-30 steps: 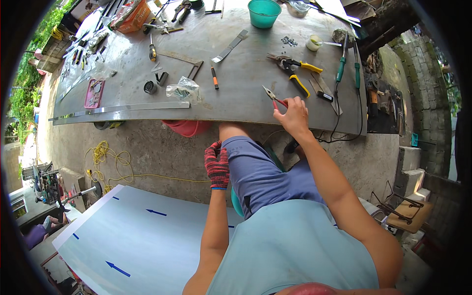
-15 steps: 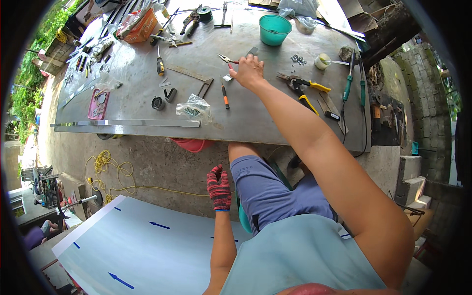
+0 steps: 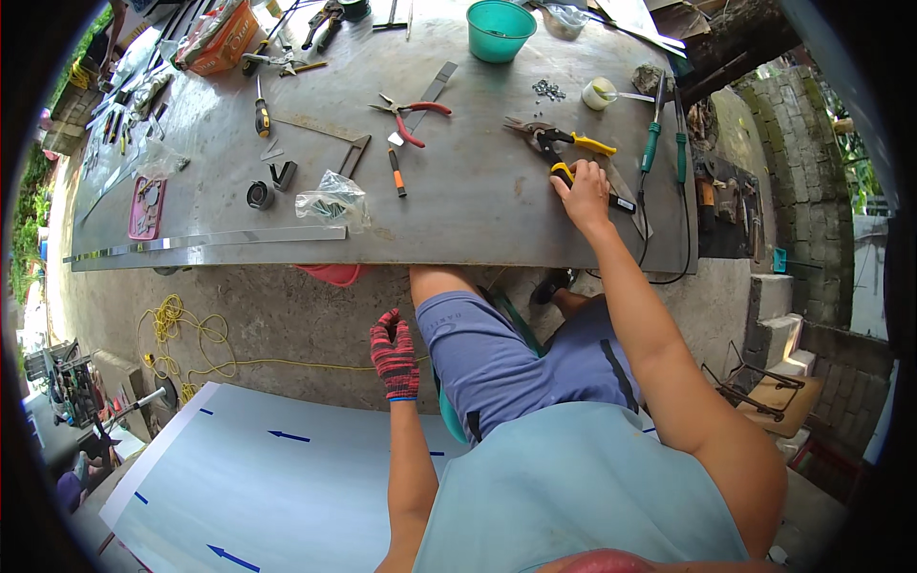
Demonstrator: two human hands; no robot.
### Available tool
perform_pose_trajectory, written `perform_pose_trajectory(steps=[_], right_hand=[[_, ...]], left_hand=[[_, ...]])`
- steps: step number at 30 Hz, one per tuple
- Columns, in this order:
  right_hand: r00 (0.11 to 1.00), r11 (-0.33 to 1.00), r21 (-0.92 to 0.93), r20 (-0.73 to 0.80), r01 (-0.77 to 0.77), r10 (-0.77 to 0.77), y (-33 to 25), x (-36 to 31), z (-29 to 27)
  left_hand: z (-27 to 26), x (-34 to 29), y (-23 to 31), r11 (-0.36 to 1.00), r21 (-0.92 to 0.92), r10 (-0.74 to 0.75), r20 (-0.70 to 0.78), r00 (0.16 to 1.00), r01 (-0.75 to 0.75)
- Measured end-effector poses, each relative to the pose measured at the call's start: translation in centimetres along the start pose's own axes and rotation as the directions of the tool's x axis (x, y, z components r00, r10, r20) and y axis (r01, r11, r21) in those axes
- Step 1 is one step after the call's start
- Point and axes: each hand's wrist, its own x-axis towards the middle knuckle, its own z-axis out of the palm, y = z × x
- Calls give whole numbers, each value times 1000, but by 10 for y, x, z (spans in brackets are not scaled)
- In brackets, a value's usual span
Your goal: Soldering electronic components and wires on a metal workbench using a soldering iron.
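Observation:
My right hand [image 3: 585,199], bare, has its thumb and fingers closed on the lower yellow handle of the tin snips [image 3: 546,143], which lie on the metal table. Beside that hand are a flat metal strip and a small black-ended tool [image 3: 623,204]. My left hand [image 3: 394,359] wears a red and black striped glove. It is held below the table edge with its fingers curled, and what it may hold is hidden. Pliers with red handles [image 3: 416,111] lie across a grey metal strip [image 3: 440,81]. An orange and black screwdriver-like tool [image 3: 396,172] lies near them.
On the table [image 3: 458,224] are a green bucket [image 3: 501,38], a jar [image 3: 599,93], small metal pieces [image 3: 548,90], soldering irons [image 3: 652,143], a square [image 3: 355,153], a plastic bag [image 3: 334,199] and a pink tray [image 3: 146,210]. A yellow cord [image 3: 172,325] lies on the ground.
My right hand has left the red-handled pliers and moved right and nearer, onto the tin snips' handle. The whole view has shifted slightly. My left hand stays curled below the table edge.

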Motion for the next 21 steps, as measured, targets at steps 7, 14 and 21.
perform_pose_trajectory(steps=[7,14,21], right_hand=[[977,977,110,-127,184,-170,-12,-5,-14],[938,891,341,-276,299,-209,-100,31,-113],[907,874,242,-118,422,-405,-249,102,-38]], left_hand=[[16,10,22,992,-74,100,18,995,-98],[2,7,17,996,-54,66,-54,996,-69],[-17,-7,-36,993,-117,-28,-105,994,16]])
